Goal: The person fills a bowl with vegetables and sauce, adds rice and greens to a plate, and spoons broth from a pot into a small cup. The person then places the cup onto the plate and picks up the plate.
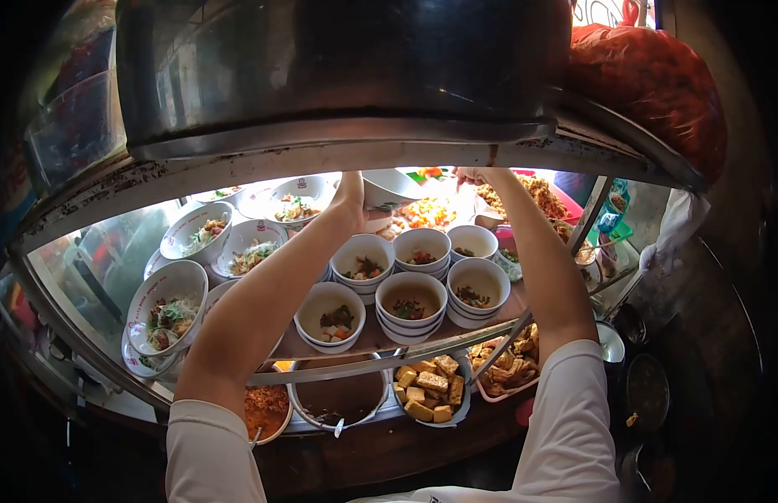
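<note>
Inside the lit food case, my left hand [350,194] grips a white bowl [391,186] by its left side, and the bowl is tilted. The upper frame of the case hides part of this hand. My right hand [481,174] reaches in at the right with its fingers closed; what they hold, if anything, I cannot make out. Under and between both hands lies bright orange and white chopped food [431,213]. Closer to me, several stacked white bowls [412,303] stand on a shelf, the top ones with herbs and chopped pieces inside.
Tilted bowls of noodles [168,312] are piled at the left. Below the shelf are fried tofu [431,387], a pot of dark sauce [339,394], and a tray of fried pieces [508,362]. A large metal pot [339,75] sits above, beside a red bag [645,101].
</note>
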`<control>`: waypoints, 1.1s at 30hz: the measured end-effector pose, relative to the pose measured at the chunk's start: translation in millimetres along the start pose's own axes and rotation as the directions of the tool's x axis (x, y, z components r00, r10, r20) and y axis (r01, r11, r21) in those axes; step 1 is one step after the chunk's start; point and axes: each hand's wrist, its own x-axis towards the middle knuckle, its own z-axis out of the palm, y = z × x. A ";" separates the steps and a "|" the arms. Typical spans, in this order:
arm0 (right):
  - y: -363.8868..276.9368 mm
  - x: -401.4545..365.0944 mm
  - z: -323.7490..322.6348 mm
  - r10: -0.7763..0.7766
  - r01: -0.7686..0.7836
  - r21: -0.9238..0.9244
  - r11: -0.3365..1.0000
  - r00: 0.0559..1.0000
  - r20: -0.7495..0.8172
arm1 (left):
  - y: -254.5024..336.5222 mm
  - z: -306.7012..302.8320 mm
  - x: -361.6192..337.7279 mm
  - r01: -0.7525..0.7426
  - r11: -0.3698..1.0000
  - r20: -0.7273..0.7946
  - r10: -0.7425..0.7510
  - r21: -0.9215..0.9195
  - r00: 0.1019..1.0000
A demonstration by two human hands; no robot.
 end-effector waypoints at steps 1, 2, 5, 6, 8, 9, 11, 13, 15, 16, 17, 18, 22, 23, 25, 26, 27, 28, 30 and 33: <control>-4.9 0.3 -4.2 -0.054 0.053 -0.009 0.999 0.997 -0.055 | -0.6 -0.5 2.7 0.006 1.000 0.016 -0.006 -0.006 1.000; -10.1 0.7 -8.1 -0.117 0.114 -0.035 0.993 0.985 -0.125 | -1.3 -0.8 6.8 0.012 1.000 0.035 -0.012 -0.013 0.999; -16.9 1.8 -10.9 -0.277 0.245 -0.144 0.959 0.915 -0.292 | -5.1 -4.4 15.8 0.007 1.000 0.078 -0.005 -0.018 0.997; -17.4 1.5 -8.5 -0.321 0.267 -0.200 0.943 0.887 -0.331 | -5.6 -5.9 18.6 -0.001 1.000 0.091 0.003 -0.018 0.996; -11.9 6.3 0.0 -0.394 0.283 -0.317 0.905 0.838 -0.377 | -7.7 -8.0 24.4 0.018 0.998 0.030 -0.016 -0.059 0.999; -7.8 9.1 5.5 -0.423 0.280 -0.373 0.884 0.820 -0.386 | -7.3 -9.1 27.2 0.023 0.997 0.002 -0.023 -0.078 1.000; 7.5 18.2 20.5 -0.448 0.244 -0.480 0.843 0.812 -0.375 | -7.8 -12.1 25.2 -0.011 0.997 -0.010 0.011 -0.077 1.000; 29.4 32.1 36.5 -0.448 0.203 -0.570 0.796 0.831 -0.330 | -8.9 -19.6 28.9 -0.040 0.998 0.019 0.041 -0.040 0.999; 53.7 56.9 51.1 -0.435 0.192 -0.614 0.765 0.858 -0.274 | -6.6 -21.8 26.9 -0.028 0.998 -0.006 0.027 -0.059 1.000; 63.0 70.9 59.0 -0.435 0.194 -0.636 0.747 0.866 -0.246 | -5.2 -23.0 26.1 -0.021 0.997 -0.019 0.020 -0.069 1.000; 64.0 70.0 66.2 -0.382 0.185 -0.625 0.758 0.903 -0.196 | -4.9 -26.5 30.4 -0.027 0.996 -0.021 0.025 -0.084 0.999; 63.1 71.0 70.1 -0.308 0.173 -0.589 0.790 0.942 -0.137 | -5.5 -29.6 34.9 -0.029 0.997 -0.041 0.026 -0.078 0.999; 55.3 70.3 78.6 -0.065 0.087 -0.373 0.924 0.995 0.070 | -5.6 -33.6 39.9 -0.025 0.998 -0.082 0.021 -0.050 0.996; 57.2 71.5 77.5 -0.034 0.064 -0.306 0.950 0.994 0.103 | -7.4 -35.0 42.3 -0.032 0.998 -0.073 0.028 -0.062 0.997; 60.7 71.0 71.8 0.007 0.021 -0.168 0.986 0.987 0.163 | -8.6 -35.8 45.2 -0.043 0.997 -0.070 0.038 -0.068 0.997; 62.0 69.5 66.8 0.017 0.004 -0.116 0.993 0.983 0.183 | -8.7 -35.3 45.8 -0.045 0.997 -0.076 0.040 -0.063 0.996; 62.1 68.9 62.2 0.028 -0.015 -0.063 0.998 0.979 0.201 | -9.7 -34.9 46.0 -0.044 0.997 -0.083 0.040 -0.057 0.996; 58.2 65.2 54.9 0.023 -0.020 -0.013 1.000 0.978 0.206 | -9.3 -33.4 43.6 -0.036 0.999 -0.068 0.034 -0.033 0.997; 44.6 40.8 37.1 0.018 -0.031 0.054 0.998 0.973 0.228 | -5.9 -26.2 34.1 -0.020 1.000 -0.033 0.021 0.014 0.999; 43.3 49.8 20.7 0.053 -0.093 0.189 0.978 0.977 0.208 | -5.9 -17.1 24.2 -0.029 0.998 -0.008 0.029 0.056 1.000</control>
